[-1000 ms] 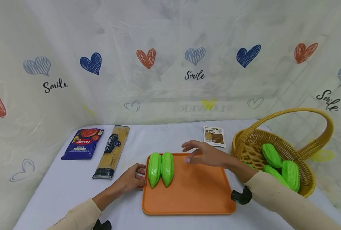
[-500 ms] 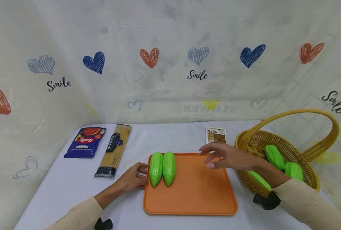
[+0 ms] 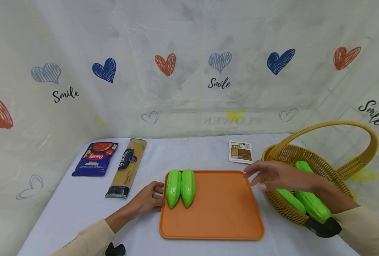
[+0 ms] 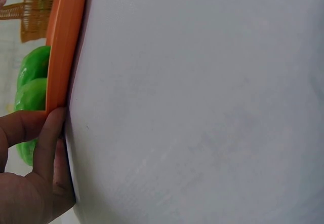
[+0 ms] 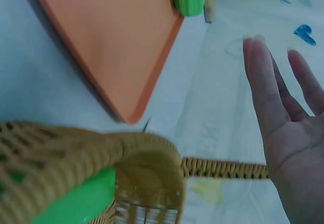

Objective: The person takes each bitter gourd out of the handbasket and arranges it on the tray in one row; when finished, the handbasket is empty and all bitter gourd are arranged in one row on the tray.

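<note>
The orange tray (image 3: 221,213) is gripped at its left edge by the left hand (image 3: 147,197). The empty right hand (image 3: 280,176) is held loosely open over the basket's (image 3: 280,209) left rim.

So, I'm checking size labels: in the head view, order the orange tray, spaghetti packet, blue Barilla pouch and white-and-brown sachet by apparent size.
1. Orange tray
2. Blue Barilla pouch and spaghetti packet: too alike in area to rank; packet longer, pouch wider.
3. White-and-brown sachet
</note>
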`<state>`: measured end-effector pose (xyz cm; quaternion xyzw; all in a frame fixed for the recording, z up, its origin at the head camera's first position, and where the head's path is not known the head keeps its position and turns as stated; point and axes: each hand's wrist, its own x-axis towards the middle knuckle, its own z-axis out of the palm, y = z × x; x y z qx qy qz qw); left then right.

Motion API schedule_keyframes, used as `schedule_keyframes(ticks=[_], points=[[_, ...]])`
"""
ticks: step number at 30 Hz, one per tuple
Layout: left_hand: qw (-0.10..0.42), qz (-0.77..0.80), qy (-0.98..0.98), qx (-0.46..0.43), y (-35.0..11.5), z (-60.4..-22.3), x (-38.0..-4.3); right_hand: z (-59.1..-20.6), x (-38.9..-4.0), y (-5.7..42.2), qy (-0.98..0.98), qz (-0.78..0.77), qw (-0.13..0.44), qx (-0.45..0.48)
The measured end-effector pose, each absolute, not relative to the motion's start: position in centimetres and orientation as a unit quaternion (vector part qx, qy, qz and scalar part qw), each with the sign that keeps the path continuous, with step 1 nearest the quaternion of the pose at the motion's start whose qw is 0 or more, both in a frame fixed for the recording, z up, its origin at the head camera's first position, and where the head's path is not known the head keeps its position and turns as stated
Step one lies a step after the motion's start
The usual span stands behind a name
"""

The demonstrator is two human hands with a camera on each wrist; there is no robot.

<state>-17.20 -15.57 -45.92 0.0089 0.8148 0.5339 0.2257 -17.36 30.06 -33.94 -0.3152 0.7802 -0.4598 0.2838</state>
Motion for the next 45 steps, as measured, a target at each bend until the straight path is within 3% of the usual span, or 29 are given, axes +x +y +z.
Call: schedule_keyframes(ticks=[10,14,30,45], points=[[0.232,0.540,0.809,0.013,-15.7,-45.7,-17.2,-33.8,-16.3,34.3,0.741,-0.494,0.357,-0.283],[0.232,0.543,0.807,0.009,-15.7,-45.7,-17.1,-33.6,-16.2,36.1,0.734,-0.508,0.354,-0.280],[0.233,0.539,0.810,0.013,-15.7,-45.7,-17.1,-33.3,-19.0,41.8,0.885,-0.392,0.217,-0.125],[0.239,0.545,0.804,0.012,-15.8,-45.7,-17.0,-35.4,-20.9,43.6,0.934,-0.303,0.172,-0.084]])
